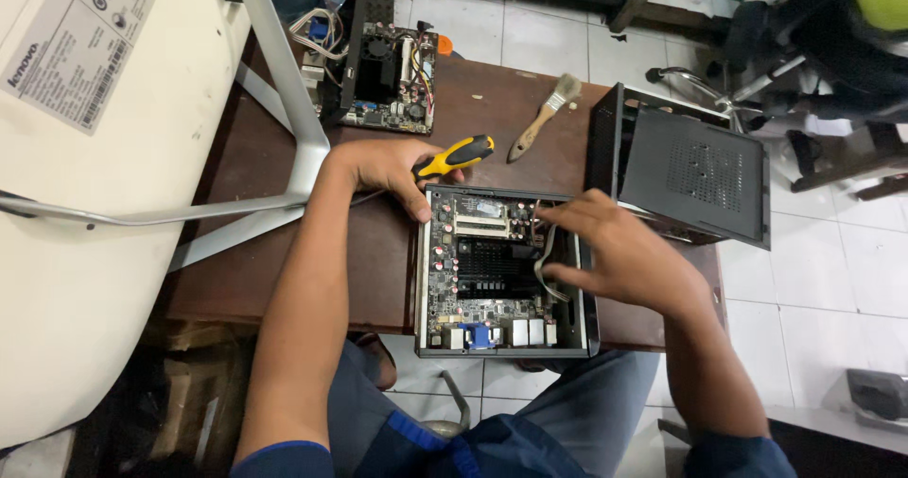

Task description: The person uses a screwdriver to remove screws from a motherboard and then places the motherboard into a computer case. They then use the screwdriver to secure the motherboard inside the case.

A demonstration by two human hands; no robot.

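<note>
A small open computer case (422,279) with a green circuit board (487,270) inside lies at the table's near edge. My left hand (388,171) grips a yellow and black screwdriver (456,156) and rests against the case's far left corner. My right hand (610,251) reaches into the right side of the case, with its fingers on a bundle of grey cables (547,260) beside the black heatsink (492,265).
A black vented case cover (700,175) stands to the right. A paintbrush (544,117) lies behind it on the brown table (236,260). Another bare circuit board (388,76) sits at the back. A white monitor back (85,156) on a silver stand (284,109) fills the left.
</note>
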